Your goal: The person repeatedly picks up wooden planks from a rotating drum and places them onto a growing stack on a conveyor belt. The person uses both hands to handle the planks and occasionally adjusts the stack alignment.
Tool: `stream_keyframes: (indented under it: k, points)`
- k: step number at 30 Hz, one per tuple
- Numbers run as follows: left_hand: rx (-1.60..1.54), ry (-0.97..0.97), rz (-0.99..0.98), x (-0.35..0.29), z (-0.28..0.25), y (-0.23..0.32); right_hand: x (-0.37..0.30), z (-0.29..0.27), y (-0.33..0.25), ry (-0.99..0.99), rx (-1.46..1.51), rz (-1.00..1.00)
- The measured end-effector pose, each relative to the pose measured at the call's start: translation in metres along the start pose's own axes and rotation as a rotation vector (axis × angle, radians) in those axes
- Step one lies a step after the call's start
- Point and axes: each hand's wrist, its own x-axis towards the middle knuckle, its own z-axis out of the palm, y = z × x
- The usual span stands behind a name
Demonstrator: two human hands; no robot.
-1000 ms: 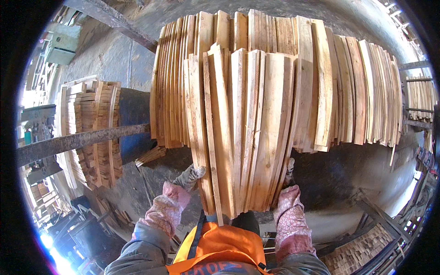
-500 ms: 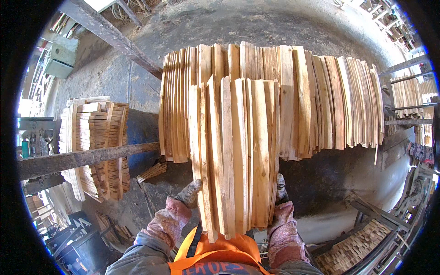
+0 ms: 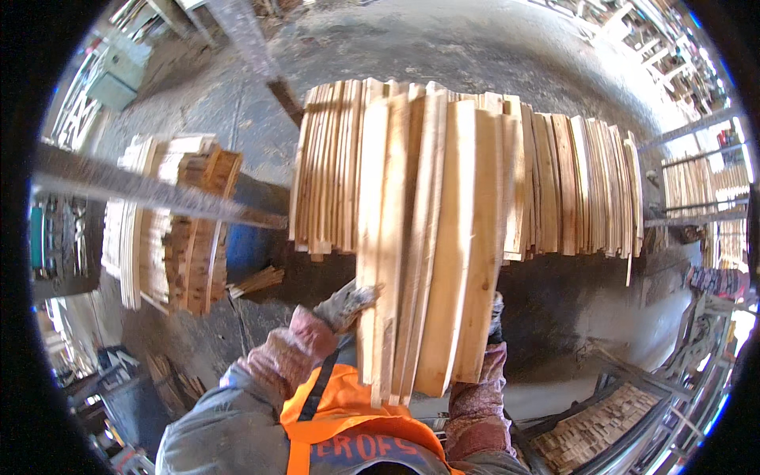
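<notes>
I am viewing a loose bundle of long, flat, pale-yellow wooden boards (image 3: 443,237) at the centre, its length running from twelve toward six o'clock. The left hand in a stained grey glove (image 3: 348,307) is grasping the bundle's edge at eight o'clock; the right hand in a dark grey glove (image 3: 496,318) is clasping the opposite edge at four o'clock.

For sound handling, both hands should be squeezing inward evenly: no strap is showing, and I am judging the middle boards most liable to slip. The lower ends are lying unevenly; they should be clearing the bright orange fabric apron (image 3: 340,388) at six o'clock.

The bundle is hiding most of the right hand's fingers and the left hand's undersurface grip. It is also covering part of the long row of pale wooden boards (image 3: 570,190) spanning eleven to two o'clock; I cannot tell whether the two are touching. Blur is softening the grey metal bar (image 3: 158,190) toward nine o'clock.
</notes>
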Motion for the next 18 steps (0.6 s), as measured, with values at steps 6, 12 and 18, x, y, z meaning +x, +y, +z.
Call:
stream_keyframes:
  k: [6,12,18]
  points:
    - [0.062,-0.121,0.196,-0.011,0.079,0.098,-0.113,-0.012,-0.044,0.112,-0.19,-0.266]
    - [-0.564,-0.466,0.275,-0.084,0.168,0.18,-0.296,-0.036,-0.022,0.389,-0.222,-0.478]
    - [-0.466,-0.708,0.201,-0.159,0.193,0.195,-0.472,-0.033,0.099,0.757,-0.056,-0.598]
